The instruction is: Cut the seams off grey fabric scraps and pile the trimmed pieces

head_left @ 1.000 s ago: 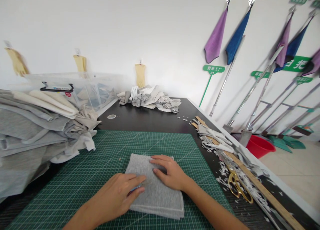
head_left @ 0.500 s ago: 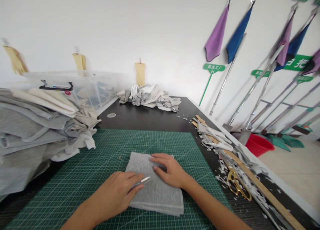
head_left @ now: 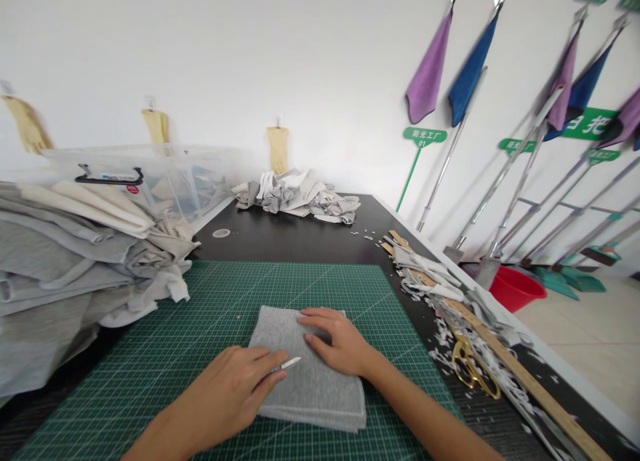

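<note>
A folded grey knit fabric point(head_left: 307, 374) lies in layers on the green cutting mat point(head_left: 150, 374). My right hand point(head_left: 335, 341) rests flat on its upper right part, pressing it down with nothing in the fingers. My left hand point(head_left: 225, 387) grips a small craft knife point(head_left: 287, 364) with a thin blue handle. Its pale metal blade points right and sits just above the fabric, near the fingers of my right hand. The handle is mostly hidden inside my left fingers. Whether the blade touches the cloth, I cannot tell.
A tall stack of grey fabric point(head_left: 55, 261) overhangs the mat on the left, before a clear plastic box point(head_left: 170, 181). Crumpled offcuts point(head_left: 295, 194) lie on the black table point(head_left: 280, 241). Gold-handled scissors point(head_left: 467, 367) and a wooden ruler point(head_left: 525, 374) sit among white scraps at right.
The knife blade, mostly hidden behind my left fingers a second ago, now shows clearly above the fabric. My left hand has shifted slightly left; my right hand stays on the fabric.
</note>
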The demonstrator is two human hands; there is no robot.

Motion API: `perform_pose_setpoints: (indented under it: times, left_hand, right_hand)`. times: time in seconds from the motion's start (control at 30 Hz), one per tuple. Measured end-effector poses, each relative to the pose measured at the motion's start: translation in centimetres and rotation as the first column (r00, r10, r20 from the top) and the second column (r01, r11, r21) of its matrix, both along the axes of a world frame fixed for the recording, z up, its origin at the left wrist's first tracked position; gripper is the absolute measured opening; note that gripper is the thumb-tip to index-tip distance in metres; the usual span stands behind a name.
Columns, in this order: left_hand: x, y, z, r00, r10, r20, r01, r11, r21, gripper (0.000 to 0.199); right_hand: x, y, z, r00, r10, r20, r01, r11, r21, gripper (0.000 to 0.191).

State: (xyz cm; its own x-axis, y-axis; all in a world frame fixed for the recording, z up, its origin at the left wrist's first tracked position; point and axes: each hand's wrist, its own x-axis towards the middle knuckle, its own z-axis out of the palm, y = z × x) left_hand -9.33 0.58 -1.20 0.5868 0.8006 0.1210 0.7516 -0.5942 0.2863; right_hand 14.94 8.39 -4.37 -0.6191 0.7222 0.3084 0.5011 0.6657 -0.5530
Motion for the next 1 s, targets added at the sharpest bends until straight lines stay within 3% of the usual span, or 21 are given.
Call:
perform_pose_setpoints:
  times: [1.0]
  left_hand:
    - [-0.02, -0.08, -0.16, 1.0, 0.013, 0.022, -0.014, 0.999, 0.036, 0.032]
  right_hand:
    - [-0.03, -0.1, 0.22, 1.0, 0.006, -0.012, -0.006, 1.0, -0.003, 0.036]
